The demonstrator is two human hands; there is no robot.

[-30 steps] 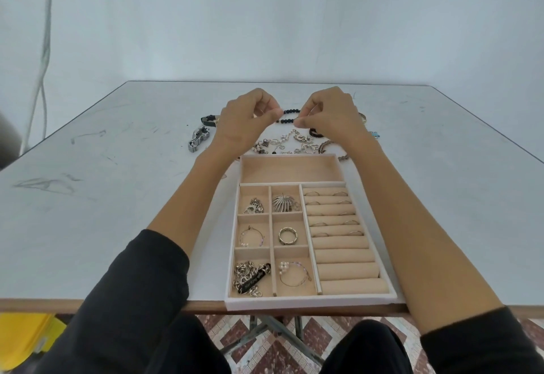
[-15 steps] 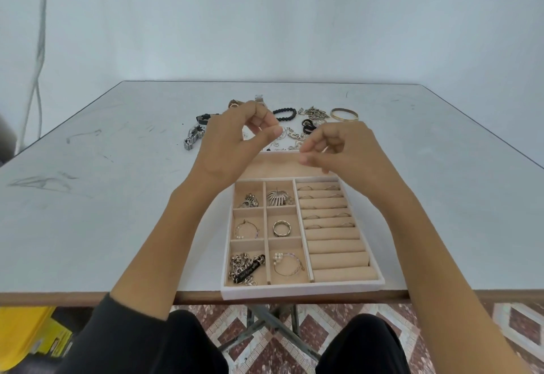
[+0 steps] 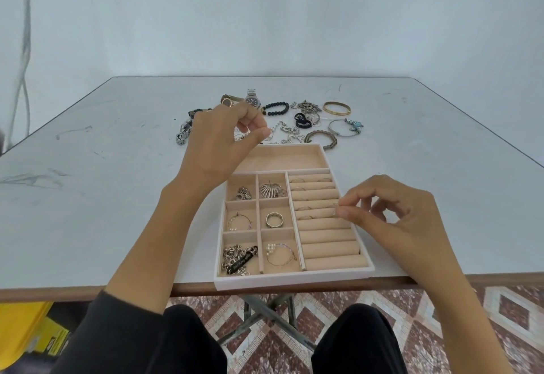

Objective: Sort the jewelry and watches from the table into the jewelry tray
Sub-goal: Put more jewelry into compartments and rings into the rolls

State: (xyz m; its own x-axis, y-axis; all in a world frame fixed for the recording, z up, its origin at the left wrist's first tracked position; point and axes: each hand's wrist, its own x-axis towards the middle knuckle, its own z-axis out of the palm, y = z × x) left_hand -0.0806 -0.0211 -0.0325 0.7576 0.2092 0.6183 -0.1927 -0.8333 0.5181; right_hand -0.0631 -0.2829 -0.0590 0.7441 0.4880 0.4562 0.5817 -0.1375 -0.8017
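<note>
The beige jewelry tray (image 3: 294, 278) sits at the table's near edge. Its small compartments hold chains, rings and a brooch, and its ring rolls (image 3: 323, 236) fill the right side. My right hand (image 3: 385, 214) hovers over the right end of the rolls and pinches a thin small ring (image 3: 335, 209) between thumb and forefinger. My left hand (image 3: 223, 141) is raised above the tray's far left corner, thumb and forefinger pinched on a piece too small to make out. Loose jewelry lies beyond the tray: watches (image 3: 252, 101), a black bead bracelet (image 3: 275, 108) and a gold bangle (image 3: 337, 108).
A silver watch band (image 3: 184, 132) lies left of the pile, with a braided bangle (image 3: 321, 138) and a wire bangle with blue beads (image 3: 346, 127) to the right. The tray's long top compartment (image 3: 288, 157) is bare. A yellow box (image 3: 26, 332) stands on the floor.
Both hands have come back from the jewelry pile toward me. The right hand dropped to the ring rolls with its ring, while the left stayed raised above the tray's far left corner.
</note>
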